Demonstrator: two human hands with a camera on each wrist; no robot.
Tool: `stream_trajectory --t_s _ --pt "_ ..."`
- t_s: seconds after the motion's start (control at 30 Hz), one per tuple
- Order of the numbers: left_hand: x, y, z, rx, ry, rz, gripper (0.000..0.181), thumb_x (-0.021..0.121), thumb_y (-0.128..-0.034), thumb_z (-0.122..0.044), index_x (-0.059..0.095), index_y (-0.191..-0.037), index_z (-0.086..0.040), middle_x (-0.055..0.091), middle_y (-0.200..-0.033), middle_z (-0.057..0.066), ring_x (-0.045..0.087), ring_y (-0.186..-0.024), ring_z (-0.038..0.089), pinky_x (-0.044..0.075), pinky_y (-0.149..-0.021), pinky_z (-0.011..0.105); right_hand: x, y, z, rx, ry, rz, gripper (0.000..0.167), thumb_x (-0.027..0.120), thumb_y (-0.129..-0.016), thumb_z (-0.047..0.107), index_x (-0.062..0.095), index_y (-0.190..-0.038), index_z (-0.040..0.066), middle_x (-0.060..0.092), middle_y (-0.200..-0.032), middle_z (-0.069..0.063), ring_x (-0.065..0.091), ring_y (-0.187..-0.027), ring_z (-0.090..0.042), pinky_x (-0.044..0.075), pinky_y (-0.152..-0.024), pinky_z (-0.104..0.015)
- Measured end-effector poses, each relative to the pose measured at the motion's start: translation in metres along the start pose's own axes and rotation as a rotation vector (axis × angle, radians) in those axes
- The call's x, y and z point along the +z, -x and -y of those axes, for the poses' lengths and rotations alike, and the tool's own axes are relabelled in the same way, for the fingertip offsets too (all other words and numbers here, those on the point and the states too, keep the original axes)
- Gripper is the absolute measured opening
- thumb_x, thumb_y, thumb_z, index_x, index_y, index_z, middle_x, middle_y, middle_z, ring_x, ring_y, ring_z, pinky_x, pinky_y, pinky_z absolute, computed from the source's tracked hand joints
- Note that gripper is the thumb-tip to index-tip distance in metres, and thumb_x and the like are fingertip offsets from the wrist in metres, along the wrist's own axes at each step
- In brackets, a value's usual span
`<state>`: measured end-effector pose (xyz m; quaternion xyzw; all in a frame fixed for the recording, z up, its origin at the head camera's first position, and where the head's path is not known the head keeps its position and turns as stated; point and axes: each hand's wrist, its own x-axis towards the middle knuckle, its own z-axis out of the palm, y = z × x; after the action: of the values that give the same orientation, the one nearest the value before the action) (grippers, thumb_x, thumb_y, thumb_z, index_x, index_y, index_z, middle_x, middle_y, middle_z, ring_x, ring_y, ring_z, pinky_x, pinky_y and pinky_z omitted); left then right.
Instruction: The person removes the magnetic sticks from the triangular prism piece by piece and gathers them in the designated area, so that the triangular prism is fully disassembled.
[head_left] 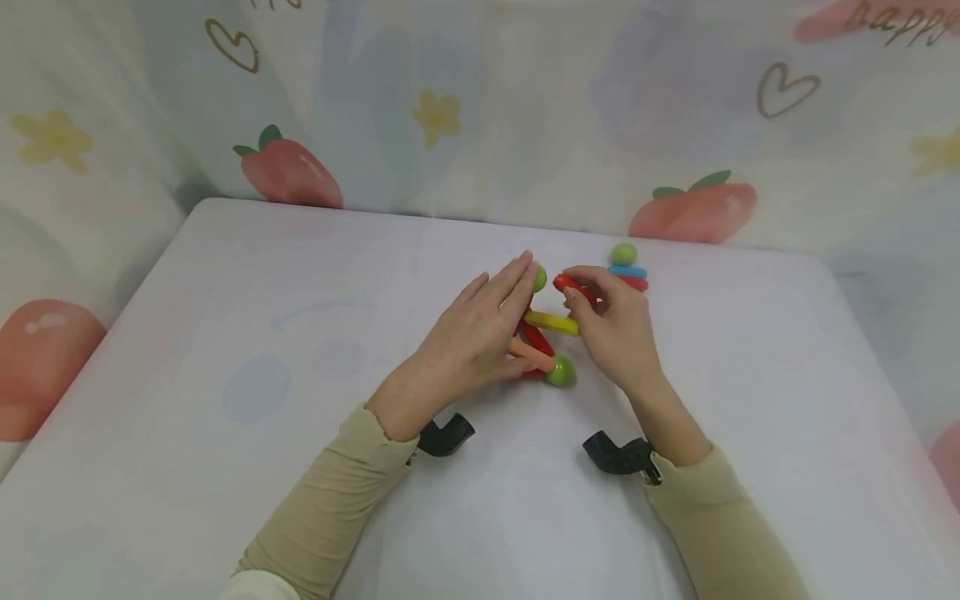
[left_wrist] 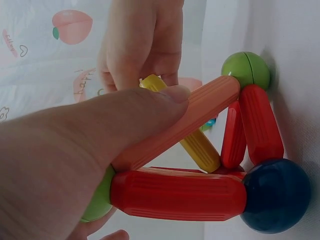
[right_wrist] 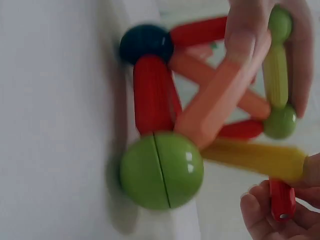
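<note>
My left hand [head_left: 480,333] grips a frame of magnetic rods and balls. In the left wrist view its thumb presses an orange rod [left_wrist: 205,107], and its other fingers lie behind a green ball [left_wrist: 100,200]. Red rods [left_wrist: 177,196] join a dark blue ball [left_wrist: 276,196] that rests on the table. To the right, my right hand [head_left: 618,325] pinches a red magnetic rod [head_left: 573,287] between thumb and fingers. A yellow rod [head_left: 551,322] runs from the frame towards that hand; whether the hand touches it, I cannot tell.
Behind my right hand, another green ball [head_left: 624,254] sits beside a blue rod [head_left: 628,272] and a red rod [head_left: 636,284]. A white cloth covers the table [head_left: 187,483]. Patterned fabric [head_left: 525,108] hangs behind it. Black fittings [head_left: 618,454] stick out at both wrists.
</note>
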<state>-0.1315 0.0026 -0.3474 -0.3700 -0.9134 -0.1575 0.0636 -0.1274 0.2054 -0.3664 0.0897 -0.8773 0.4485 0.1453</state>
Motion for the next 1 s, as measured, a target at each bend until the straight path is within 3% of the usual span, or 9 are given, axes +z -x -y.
stream_trajectory --t_s 0.17,0.4,0.73,1.0 --pt "0.001 0.001 0.001 -0.008 0.022 0.003 0.112 0.079 -0.0768 -0.054 0.022 -0.156 -0.001 0.024 -0.164 0.013 0.026 -0.152 0.021 0.03 -0.121 0.047 -0.008 -0.002 -0.004 0.089 0.055 -0.023 0.028 0.062 -0.098 0.013 0.064 -0.124 0.006 0.071 -0.115 -0.012 0.066 -0.096 -0.027 0.046 -0.08 -0.005" --pt "0.0 0.0 0.001 -0.001 0.007 -0.005 0.11 0.08 -0.0779 -0.051 0.023 -0.156 0.0 0.024 -0.164 0.013 0.026 -0.152 0.022 0.031 -0.12 0.045 -0.02 -0.004 -0.015 0.033 0.166 -0.043 0.029 0.064 -0.095 0.008 0.064 -0.124 0.005 0.068 -0.118 -0.012 0.064 -0.103 -0.028 0.047 -0.084 -0.015" --pt "0.001 0.0 0.002 0.01 0.007 -0.015 0.108 0.08 -0.0793 -0.05 0.022 -0.156 0.0 0.023 -0.164 0.013 0.025 -0.152 0.02 0.03 -0.121 0.043 -0.034 -0.007 -0.021 0.069 0.272 -0.026 0.031 0.064 -0.094 0.003 0.062 -0.125 0.003 0.065 -0.116 -0.017 0.057 -0.101 -0.033 0.048 -0.084 -0.043" --pt "0.0 -0.001 0.002 0.001 0.016 0.011 0.108 0.08 -0.0795 -0.048 0.02 -0.157 -0.001 0.021 -0.165 0.012 0.022 -0.153 0.02 0.029 -0.122 0.043 -0.044 -0.008 -0.029 0.087 0.306 -0.026 0.034 0.064 -0.094 0.002 0.06 -0.128 0.001 0.063 -0.12 -0.018 0.055 -0.105 -0.033 0.049 -0.088 -0.046"
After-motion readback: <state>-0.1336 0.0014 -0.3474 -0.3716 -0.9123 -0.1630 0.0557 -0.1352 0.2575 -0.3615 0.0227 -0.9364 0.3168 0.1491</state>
